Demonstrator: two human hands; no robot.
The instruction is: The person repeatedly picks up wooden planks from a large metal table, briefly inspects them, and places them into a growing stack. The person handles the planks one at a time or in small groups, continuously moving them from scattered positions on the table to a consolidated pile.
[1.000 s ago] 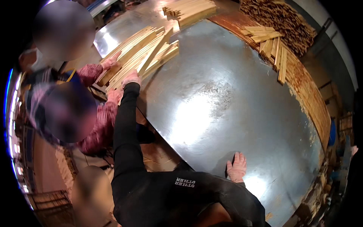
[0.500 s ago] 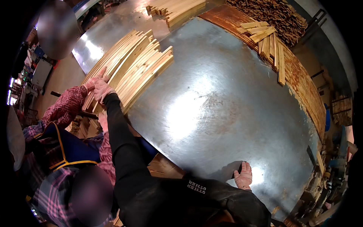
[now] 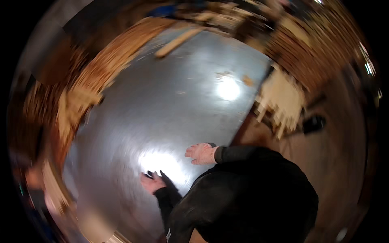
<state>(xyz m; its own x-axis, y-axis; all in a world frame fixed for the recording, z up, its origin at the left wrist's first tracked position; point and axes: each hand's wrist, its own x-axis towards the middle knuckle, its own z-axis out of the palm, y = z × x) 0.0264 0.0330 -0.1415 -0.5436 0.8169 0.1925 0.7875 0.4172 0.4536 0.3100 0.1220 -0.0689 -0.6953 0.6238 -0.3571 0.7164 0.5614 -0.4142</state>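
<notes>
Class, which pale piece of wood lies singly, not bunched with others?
The plank at the far edge of the metal table; other pale pieces lie bunched.

The shiny grey metal surface [image 3: 162,105] bears a wooden strip [image 3: 178,43] toward its far end; blurred wooden pieces [image 3: 81,99] lie along its left edge.

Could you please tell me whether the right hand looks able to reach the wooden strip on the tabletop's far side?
Probably not without moving closer: the wooden strip lies well beyond the right hand, across much of the metal tabletop, though nothing seems to block the way.
</notes>
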